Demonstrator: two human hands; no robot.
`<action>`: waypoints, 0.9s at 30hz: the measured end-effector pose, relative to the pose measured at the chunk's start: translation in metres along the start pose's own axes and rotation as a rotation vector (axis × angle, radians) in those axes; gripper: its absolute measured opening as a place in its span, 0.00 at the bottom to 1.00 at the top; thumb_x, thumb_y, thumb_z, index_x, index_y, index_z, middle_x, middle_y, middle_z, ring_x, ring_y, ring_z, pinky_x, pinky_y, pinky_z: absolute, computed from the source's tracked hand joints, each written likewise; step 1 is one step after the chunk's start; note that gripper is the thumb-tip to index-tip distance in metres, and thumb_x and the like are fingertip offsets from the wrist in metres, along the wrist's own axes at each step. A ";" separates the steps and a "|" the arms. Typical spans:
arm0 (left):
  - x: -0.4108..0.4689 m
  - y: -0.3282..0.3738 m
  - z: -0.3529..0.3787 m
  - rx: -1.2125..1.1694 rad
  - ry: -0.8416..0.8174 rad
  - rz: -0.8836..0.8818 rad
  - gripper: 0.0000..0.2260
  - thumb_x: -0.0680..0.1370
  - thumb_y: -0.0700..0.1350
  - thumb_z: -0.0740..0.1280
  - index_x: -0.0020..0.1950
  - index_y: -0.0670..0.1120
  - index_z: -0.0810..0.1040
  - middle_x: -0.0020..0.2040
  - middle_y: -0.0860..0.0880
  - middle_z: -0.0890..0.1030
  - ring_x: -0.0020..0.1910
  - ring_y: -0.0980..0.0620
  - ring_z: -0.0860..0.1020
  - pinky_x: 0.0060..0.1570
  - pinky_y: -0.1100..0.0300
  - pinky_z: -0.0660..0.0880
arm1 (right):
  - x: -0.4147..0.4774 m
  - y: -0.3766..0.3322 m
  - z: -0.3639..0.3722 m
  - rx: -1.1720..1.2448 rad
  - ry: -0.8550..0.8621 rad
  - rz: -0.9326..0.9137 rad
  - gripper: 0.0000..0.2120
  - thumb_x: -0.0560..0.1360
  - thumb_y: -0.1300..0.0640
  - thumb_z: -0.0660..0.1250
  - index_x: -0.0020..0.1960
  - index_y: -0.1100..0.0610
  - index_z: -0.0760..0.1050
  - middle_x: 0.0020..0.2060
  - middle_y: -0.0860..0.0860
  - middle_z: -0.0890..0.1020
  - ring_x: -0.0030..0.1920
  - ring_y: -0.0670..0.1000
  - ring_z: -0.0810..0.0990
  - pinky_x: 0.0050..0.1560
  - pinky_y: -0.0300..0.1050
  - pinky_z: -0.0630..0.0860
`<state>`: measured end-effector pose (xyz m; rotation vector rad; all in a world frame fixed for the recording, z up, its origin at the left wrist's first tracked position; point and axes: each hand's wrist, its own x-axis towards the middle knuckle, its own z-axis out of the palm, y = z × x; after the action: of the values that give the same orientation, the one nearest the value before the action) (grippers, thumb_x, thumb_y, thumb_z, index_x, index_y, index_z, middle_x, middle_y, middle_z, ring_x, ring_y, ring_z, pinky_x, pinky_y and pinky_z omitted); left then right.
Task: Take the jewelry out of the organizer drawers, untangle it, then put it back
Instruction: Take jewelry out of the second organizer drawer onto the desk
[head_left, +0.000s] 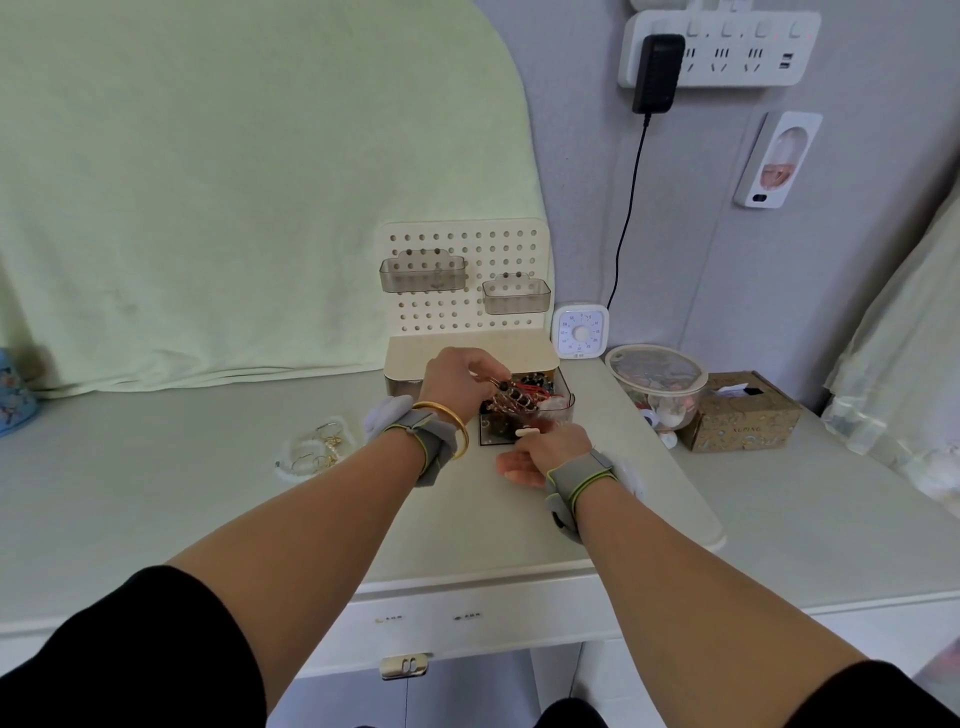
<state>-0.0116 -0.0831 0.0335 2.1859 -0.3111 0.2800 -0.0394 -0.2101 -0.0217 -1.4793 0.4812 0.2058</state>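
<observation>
A cream pegboard organizer (470, 353) stands at the back of the desk. Its clear right drawer (558, 410) is pulled out and full of tangled dark and red beaded jewelry. My left hand (460, 376) pinches a beaded strand (511, 397) and holds it just above the drawer. My right hand (545, 452) sits at the drawer's front, fingers curled at its white handle (527, 431). A heap of pearl and gold jewelry (314, 452) lies on the desk to the left.
Two clear bins (423, 273) hang on the pegboard. A white timer (579, 335), a lidded bowl (657, 382) and a patterned tissue box (740, 410) stand to the right. A green cloth (234, 182) covers the back left. The desk's front edge (467, 587) is near.
</observation>
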 end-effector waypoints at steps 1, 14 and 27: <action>0.001 0.001 0.000 -0.026 0.020 0.000 0.12 0.71 0.33 0.69 0.46 0.48 0.84 0.45 0.49 0.85 0.39 0.53 0.81 0.46 0.62 0.78 | -0.002 -0.001 0.000 0.003 -0.011 0.003 0.16 0.82 0.68 0.52 0.68 0.67 0.66 0.21 0.60 0.80 0.14 0.49 0.76 0.14 0.35 0.71; 0.007 -0.001 -0.008 -0.132 0.305 0.000 0.16 0.72 0.30 0.62 0.50 0.50 0.78 0.49 0.50 0.81 0.41 0.51 0.80 0.37 0.64 0.76 | -0.009 -0.001 -0.001 -0.023 -0.026 0.004 0.13 0.82 0.68 0.51 0.40 0.62 0.65 0.17 0.55 0.78 0.13 0.48 0.75 0.13 0.35 0.70; 0.003 -0.029 -0.044 -0.119 0.674 -0.231 0.18 0.72 0.27 0.55 0.49 0.44 0.79 0.51 0.46 0.74 0.43 0.51 0.74 0.45 0.63 0.68 | -0.010 -0.002 -0.001 -0.008 -0.039 -0.002 0.12 0.82 0.66 0.53 0.40 0.64 0.67 0.26 0.60 0.80 0.16 0.50 0.78 0.15 0.37 0.73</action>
<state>-0.0031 -0.0311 0.0382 1.8594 0.2913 0.8129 -0.0481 -0.2094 -0.0156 -1.4808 0.4476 0.2344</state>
